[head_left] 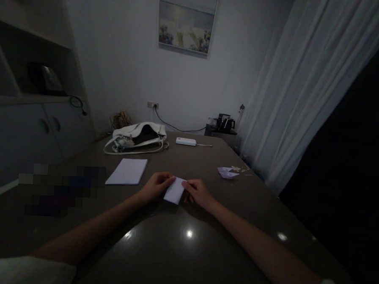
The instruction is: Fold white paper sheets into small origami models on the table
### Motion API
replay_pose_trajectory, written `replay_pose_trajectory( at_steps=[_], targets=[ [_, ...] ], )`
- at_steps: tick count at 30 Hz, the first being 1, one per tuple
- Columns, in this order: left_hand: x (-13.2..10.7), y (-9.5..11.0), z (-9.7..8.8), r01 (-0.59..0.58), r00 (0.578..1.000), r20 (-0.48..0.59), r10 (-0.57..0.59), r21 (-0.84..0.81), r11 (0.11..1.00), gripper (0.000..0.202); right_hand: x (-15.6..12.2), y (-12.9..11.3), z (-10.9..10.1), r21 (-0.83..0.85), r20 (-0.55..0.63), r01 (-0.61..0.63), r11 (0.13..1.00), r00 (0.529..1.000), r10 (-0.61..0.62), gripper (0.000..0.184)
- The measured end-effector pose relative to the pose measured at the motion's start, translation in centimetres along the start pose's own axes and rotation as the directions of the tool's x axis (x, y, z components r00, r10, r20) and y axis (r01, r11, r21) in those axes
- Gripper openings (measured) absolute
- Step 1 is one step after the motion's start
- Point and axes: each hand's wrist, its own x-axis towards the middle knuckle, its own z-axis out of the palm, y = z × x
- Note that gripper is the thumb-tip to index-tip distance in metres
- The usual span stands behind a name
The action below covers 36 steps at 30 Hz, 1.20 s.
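Note:
Between my two hands is a small folded sheet of white paper (174,192), held just above the dark table and slightly tilted. My left hand (157,185) pinches its upper left edge, thumb on top. On the other side, my right hand (198,191) grips the upper right edge with thumb and curled fingers; the fingertips under the paper are hidden. A stack of white paper (127,172) lies left of my left hand. Off to the right of my right hand sits a folded paper boat (227,173).
A white handbag (139,137) stands at the far left of the table (171,255). Near the back edge lies a white power bank (186,141) with a short cable. Small pale scraps (239,169) lie behind the boat. A curtain (284,87) hangs on the right.

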Motion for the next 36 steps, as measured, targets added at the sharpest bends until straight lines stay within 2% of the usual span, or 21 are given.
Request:
replay_pose_trajectory(
  at_steps=[5, 11, 16, 19, 25, 30, 33, 36],
  targets=[
    [-0.03, 0.03, 0.03, -0.048, 0.999, -0.009, 0.049, 0.080, 0.996, 0.035, 0.05, 0.18, 0.03, -0.017, -0.018, 0.017, 1.000, 1.000, -0.017, 0.045],
    [0.02, -0.06, -0.09, -0.066, 0.995, -0.063, 0.072, 0.094, 0.993, 0.035, 0.02, 0.02, -0.14, -0.028, 0.065, -0.003, 1.000, 0.998, 0.005, 0.046],
    [-0.04, -0.09, -0.10, -0.089, 0.993, -0.062, 0.097, 0.132, 0.987, 0.036, 0.02, -0.01, -0.04, -0.010, 0.064, 0.007, 1.000, 0.998, -0.007, 0.045],
    [-0.01, -0.02, -0.17, -0.084, 0.993, -0.075, 0.094, 0.126, 0.989, 0.036, -0.08, -0.27, -0.05, 0.025, 0.089, -0.023, 0.999, 0.996, 0.021, 0.044],
    [-0.10, 0.35, -0.09, -0.063, 0.994, -0.083, 0.074, 0.124, 0.990, 0.038, -0.12, -0.23, -0.26, -0.053, 0.118, 0.023, 0.998, 0.993, -0.017, 0.040],
    [-0.07, 0.39, -0.12, -0.060, 0.994, -0.091, 0.068, 0.096, 0.994, 0.038, -0.02, -0.06, -0.16, -0.016, 0.132, 0.009, 1.000, 0.991, -0.007, 0.040],
    [0.03, 0.22, -0.24, -0.061, 0.992, -0.100, 0.072, 0.103, 0.993, 0.038, -0.08, -0.32, -0.14, -0.046, 0.176, -0.004, 0.999, 0.984, 0.012, 0.039],
    [0.09, 0.07, -0.32, -0.066, 0.991, -0.105, 0.078, 0.114, 0.991, 0.037, -0.16, -0.56, -0.16, -0.083, 0.170, -0.003, 0.997, 0.985, 0.017, 0.039]
  ],
)
